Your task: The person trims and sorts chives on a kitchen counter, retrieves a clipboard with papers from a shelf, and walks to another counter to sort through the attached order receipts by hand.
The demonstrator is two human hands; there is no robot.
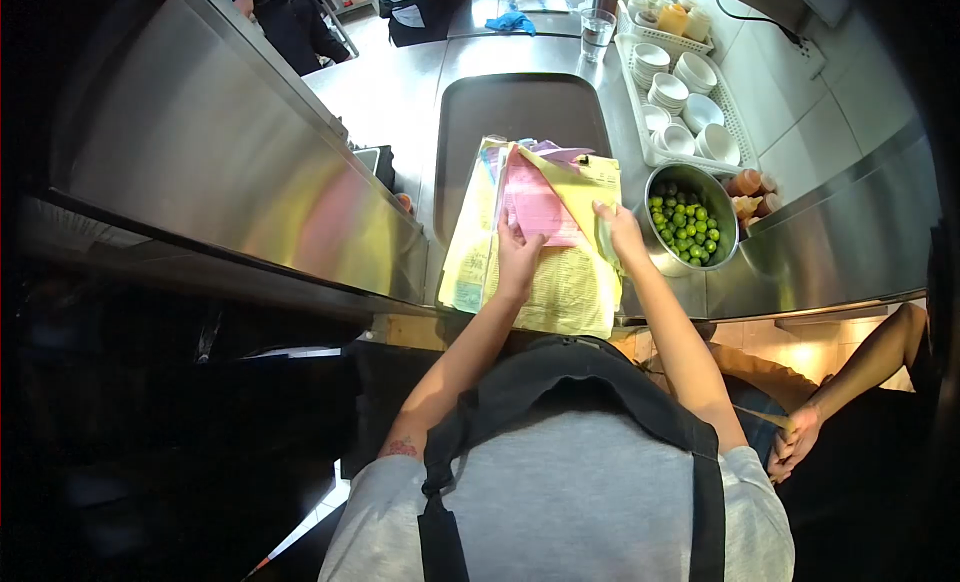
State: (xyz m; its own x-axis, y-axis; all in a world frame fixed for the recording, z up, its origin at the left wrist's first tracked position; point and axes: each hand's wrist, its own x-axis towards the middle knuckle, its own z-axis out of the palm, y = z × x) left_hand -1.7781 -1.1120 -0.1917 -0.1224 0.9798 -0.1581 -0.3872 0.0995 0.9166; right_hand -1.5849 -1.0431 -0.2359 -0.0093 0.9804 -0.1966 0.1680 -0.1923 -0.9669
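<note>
A pad of paper slips, mostly yellow sheets [548, 292] with print and ruled lines, lies across the near part of a dark brown tray [520, 100]. My left hand [519, 254] is closed at the lower left edge of a pink slip [535, 200], thumb on top. On the right, my right hand [622, 232] pinches the edge of a yellow slip [575, 187] that is lifted and folded back diagonally over the pink one. A small black clip [584, 161] sits near the top of the papers. My fingertips under the sheets are hidden.
A metal pot [733, 237] of green limes [685, 222] stands close to my right hand. Beyond it are a white basket [640, 92] of small white bowls [698, 72], sauce bottles [673, 20], a water glass [597, 37] and a blue glove [511, 22]. Another person's hand [797, 442] is at right.
</note>
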